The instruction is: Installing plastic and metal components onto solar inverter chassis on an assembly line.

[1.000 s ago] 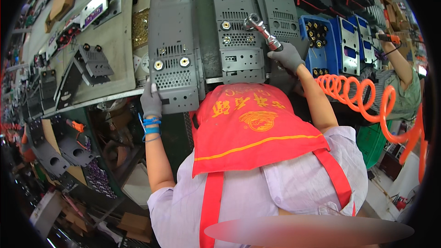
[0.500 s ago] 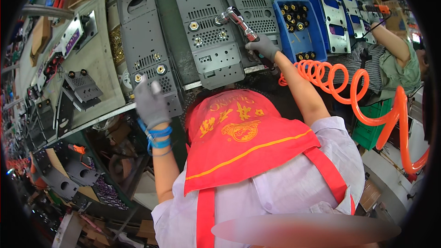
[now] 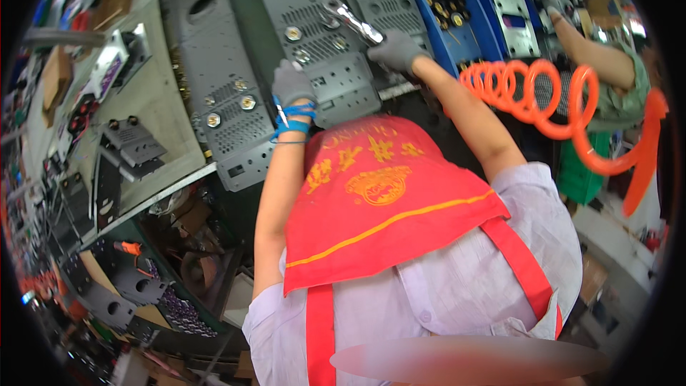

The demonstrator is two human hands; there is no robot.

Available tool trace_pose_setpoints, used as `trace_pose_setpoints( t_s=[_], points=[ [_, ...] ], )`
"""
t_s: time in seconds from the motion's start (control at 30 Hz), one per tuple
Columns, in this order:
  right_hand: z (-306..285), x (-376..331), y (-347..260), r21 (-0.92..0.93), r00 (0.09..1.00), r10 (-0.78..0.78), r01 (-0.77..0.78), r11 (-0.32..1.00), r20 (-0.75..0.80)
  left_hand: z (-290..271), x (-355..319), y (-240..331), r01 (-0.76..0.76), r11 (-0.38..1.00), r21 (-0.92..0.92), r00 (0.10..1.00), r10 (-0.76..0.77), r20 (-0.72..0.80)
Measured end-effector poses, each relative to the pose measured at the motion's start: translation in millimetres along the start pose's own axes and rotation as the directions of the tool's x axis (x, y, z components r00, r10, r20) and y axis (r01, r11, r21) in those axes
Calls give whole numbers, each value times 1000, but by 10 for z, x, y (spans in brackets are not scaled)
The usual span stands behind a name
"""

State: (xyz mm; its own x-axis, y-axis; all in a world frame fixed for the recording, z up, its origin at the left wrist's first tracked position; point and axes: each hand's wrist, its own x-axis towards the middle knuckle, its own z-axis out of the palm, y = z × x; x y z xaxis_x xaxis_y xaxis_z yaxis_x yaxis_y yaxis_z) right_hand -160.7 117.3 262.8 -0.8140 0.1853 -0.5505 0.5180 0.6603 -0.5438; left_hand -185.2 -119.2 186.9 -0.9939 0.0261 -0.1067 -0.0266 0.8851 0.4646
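Note:
My right hand point(image 3: 397, 51), in a grey glove, grips a shiny air ratchet wrench point(image 3: 351, 21). The wrench's head is over the slotted area of the middle grey metal panel point(image 3: 336, 93), beside a brass-and-silver fitting. At the panel's left edge, my gloved left hand point(image 3: 293, 84) has its fingers stretched toward another round fitting point(image 3: 301, 56), with nothing seen in them. I cannot tell whether they touch it. A further fitting point(image 3: 293, 33) sits just above. The left grey panel point(image 3: 214, 50) carries several similar fittings.
A blue bin point(image 3: 468, 50) of black-and-brass fittings stands right of the panels. An orange coiled hose point(image 3: 529, 125) stretches across the right side. Another person's arm point(image 3: 597, 53) reaches in there. Small brackets point(image 3: 132, 144) lie on the bench at left.
My left hand has moved right, from the left panel to the middle panel's edge. My right hand and the wrench have shifted slightly up and left in view. The whole view has also shifted.

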Motion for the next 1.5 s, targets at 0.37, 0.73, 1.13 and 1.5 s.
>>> trace_pose_setpoints(
  t_s=[0.37, 0.73, 1.13, 1.5],
  points=[
    [-53, -3, 86, -6, 994, 88, -87, 996, 69, -26, 33, -34, 85, 984, -158, 994, -72, 85],
    [109, -1, 122, -36, 989, 147, -146, 989, 5, -1, 2, -6, 114, 953, -281, 993, -102, 57],
    [174, 26, 127, -87, 988, 153, -154, 984, -18, 96, -26, 2, 119, 940, -318, 990, -135, -30],
    [173, 145, 229, -190, 989, 135, -143, 971, -54, 141, -44, 13, 125, 939, -320, 988, -146, -43]
  ],
)
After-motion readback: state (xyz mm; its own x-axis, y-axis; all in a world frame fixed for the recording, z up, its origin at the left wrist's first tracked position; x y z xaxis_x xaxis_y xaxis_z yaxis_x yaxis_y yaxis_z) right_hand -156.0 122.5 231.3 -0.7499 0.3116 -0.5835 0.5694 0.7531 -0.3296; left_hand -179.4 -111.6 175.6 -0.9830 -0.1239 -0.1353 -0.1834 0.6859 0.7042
